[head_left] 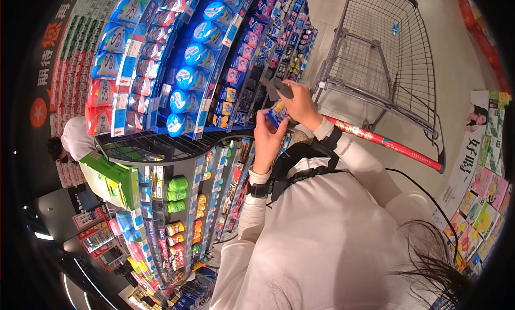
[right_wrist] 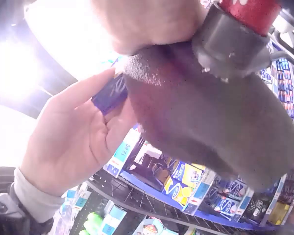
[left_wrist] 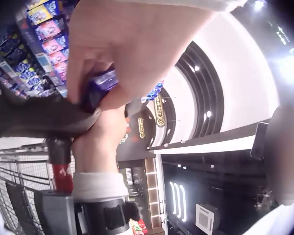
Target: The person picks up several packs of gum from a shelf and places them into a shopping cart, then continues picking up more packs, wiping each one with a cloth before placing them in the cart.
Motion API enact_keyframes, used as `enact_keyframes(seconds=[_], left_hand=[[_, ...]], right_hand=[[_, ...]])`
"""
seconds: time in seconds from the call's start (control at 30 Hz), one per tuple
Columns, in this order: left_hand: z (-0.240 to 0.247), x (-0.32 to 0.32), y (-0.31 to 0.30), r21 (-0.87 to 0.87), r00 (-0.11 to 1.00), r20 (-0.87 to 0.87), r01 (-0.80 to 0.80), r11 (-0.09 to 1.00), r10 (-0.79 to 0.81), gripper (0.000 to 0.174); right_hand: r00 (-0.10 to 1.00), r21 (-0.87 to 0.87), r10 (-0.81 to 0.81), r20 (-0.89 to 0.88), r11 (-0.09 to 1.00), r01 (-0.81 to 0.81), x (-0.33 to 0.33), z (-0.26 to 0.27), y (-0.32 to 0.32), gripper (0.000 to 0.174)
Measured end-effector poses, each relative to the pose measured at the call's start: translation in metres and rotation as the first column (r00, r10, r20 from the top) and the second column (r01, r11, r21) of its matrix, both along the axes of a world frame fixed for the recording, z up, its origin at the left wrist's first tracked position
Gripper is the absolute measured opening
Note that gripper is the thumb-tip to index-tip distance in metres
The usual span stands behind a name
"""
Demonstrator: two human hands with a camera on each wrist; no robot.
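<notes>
In front of the shelf, my left hand (head_left: 266,141) pinches a small blue packet (head_left: 278,112) between thumb and fingers. My right hand (head_left: 302,105) is close beside it and grips a dark grey cloth (head_left: 282,89), which overlaps one end of the packet. From the left wrist, the packet (left_wrist: 103,88) shows dark blue and shiny under my left hand (left_wrist: 137,44). The cloth (right_wrist: 210,117) fills much of the right wrist view and hides part of the packet (right_wrist: 111,95), while my left hand (right_wrist: 71,134) holds the packet's other end.
A tiered shelf rack holds blue tubs (head_left: 192,78), bags (head_left: 112,39) and small packets (head_left: 228,94). To the right stands a wire shopping cart (head_left: 370,68) with a red handle (head_left: 383,143) and a small blue item (head_left: 395,28) inside. Another person (head_left: 80,138) is behind the rack.
</notes>
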State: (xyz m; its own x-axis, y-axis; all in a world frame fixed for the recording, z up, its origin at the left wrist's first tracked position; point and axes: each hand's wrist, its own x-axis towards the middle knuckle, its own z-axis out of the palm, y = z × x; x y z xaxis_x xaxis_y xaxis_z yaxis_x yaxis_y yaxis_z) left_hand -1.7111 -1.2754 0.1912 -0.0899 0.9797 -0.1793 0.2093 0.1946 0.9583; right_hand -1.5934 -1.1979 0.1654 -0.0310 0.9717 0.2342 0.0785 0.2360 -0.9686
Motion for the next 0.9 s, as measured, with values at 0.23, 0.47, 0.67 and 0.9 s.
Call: enact_keyframes(seconds=[0.23,0.47,0.67,0.9], left_hand=[[0.017,-0.019,0.011,-0.089,0.934,-0.051,0.347,0.934,-0.352,0.032],[0.006,0.014,0.017,-0.026,0.658,0.675,-0.430,0.902,0.334,0.030],[0.007,0.030,0.009,0.063,0.746,0.620,-0.356,0.932,0.243,0.035],[-0.018,0.015,0.023,0.119,0.807,0.490,-0.438,0.891,0.331,0.032]], right_hand=[[0.990,0.280,0.082,0.115,0.953,-0.112,0.000,0.008,-0.007,0.022],[0.993,0.111,0.103,-0.050,0.989,-0.097,-0.036,0.011,-0.038,0.042],[0.897,-0.200,0.064,-0.438,0.966,-0.167,-0.030,0.007,-0.012,0.044],[0.791,-0.355,0.059,-0.609,0.871,-0.338,-0.036,-0.012,-0.031,0.046]])
